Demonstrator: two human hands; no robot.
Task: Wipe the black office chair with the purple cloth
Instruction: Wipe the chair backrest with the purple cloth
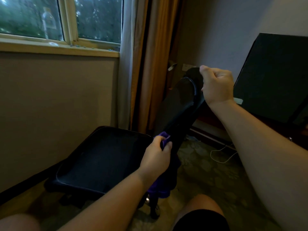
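**Wipe under way on the chair's back, most of the chair still to judge**

The black office chair stands on the carpeted floor below the window, its seat toward the wall and its backrest seen nearly edge-on, slanting up to the right. The right hand grips the top of the backrest, fingers curled tight around the rim. The left hand holds the purple cloth bunched between thumb and fingers, pressed to the lower edge of the backrest where it nears the seat; more cloth hangs below the wrist.

By my reading the job is mid-course: the cloth is working the back's lower frame, and the seat, the upper back and the base look yet to be covered, though the dim light shows no dust or clean streaks to prove either way.

The base and castors are largely lost in shadow under the seat and behind the left forearm. Any armrests are hard to make out, and the backrest's far face is hidden.
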